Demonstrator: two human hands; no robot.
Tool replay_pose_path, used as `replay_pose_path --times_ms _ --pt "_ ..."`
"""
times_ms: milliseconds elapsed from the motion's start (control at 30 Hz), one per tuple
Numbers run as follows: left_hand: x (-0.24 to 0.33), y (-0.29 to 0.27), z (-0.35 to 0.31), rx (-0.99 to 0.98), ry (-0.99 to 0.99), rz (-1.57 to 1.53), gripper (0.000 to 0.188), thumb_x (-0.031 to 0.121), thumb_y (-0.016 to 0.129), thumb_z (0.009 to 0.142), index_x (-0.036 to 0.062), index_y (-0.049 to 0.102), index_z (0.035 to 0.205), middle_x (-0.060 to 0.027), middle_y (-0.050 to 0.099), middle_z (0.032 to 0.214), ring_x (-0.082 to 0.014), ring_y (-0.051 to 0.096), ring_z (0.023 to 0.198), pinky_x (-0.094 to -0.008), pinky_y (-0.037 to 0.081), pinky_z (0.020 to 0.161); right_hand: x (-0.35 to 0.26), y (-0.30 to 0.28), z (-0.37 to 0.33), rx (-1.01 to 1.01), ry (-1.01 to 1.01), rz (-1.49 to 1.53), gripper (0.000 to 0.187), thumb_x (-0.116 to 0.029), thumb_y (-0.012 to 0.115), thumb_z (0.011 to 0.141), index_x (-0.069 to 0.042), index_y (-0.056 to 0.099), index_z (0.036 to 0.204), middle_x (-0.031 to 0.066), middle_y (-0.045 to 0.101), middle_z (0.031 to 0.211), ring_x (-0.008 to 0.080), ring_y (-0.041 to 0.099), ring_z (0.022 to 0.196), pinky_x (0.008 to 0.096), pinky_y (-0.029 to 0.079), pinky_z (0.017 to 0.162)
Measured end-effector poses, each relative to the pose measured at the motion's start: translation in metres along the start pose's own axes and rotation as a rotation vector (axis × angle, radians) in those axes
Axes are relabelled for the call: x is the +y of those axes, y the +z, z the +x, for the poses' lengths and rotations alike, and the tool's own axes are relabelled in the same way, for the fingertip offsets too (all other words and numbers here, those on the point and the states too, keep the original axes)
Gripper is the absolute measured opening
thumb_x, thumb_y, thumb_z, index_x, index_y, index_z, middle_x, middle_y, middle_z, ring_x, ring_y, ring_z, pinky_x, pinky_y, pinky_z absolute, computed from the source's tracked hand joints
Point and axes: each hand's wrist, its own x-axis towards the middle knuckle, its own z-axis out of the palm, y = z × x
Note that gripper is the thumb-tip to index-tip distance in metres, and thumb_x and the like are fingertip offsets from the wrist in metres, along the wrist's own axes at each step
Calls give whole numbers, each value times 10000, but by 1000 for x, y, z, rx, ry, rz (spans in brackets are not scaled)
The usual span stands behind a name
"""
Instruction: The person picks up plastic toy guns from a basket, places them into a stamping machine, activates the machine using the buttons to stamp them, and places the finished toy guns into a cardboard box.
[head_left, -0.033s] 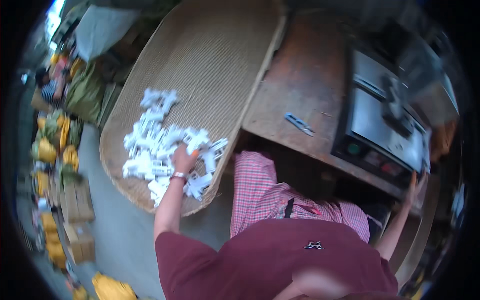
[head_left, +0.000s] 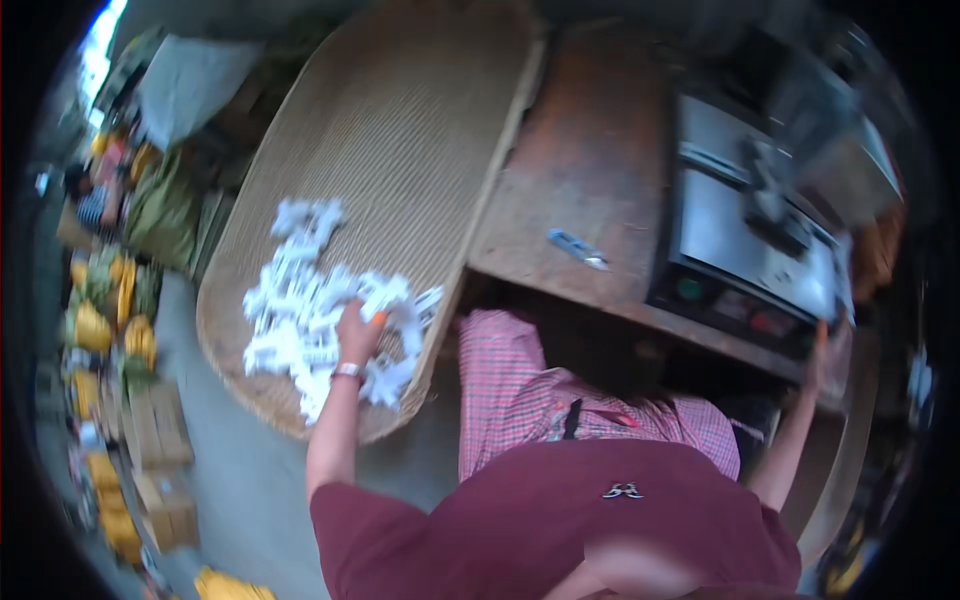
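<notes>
White pieces (head_left: 290, 318) lie heaped in a tray (head_left: 375, 150).
</notes>
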Motion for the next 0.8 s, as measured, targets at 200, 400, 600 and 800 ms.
replay_pose_path --times_ms 200,400,600,800 --pt "259 -26 -8 75 434 -540 379 81 663 820 -33 505 1145 -131 581 1011 -206 587 895 -313 468 787 -40 93 86 -80 -378 71 342 -110 535 881 -63 564 1218 153 579 1202 320 489 1178 414 321 1042" --pt "431 54 -41 -458 370 -902 375 87 641 868 2 491 1201 -108 552 1102 -192 561 973 -296 460 836 -95 102 104 -69 -264 66 236 -195 668 813 -85 628 1019 122 609 1049 317 536 1031 397 425 872" --pt "464 96 -60 -37 997 -525 465 79 625 862 -2 469 1292 -198 500 1231 -343 483 1144 -373 414 954 -86 96 117 98 -319 325 243 -126 721 733 -99 616 951 145 593 940 342 567 960 413 438 855" --pt "552 107 -60 91 1049 -528 338 103 591 868 18 555 1193 -159 562 1170 -328 526 1016 -405 427 863 -71 -49 79 265 -112 161 292 -99 688 744 -17 562 994 132 574 1018 304 525 1008 381 407 873"
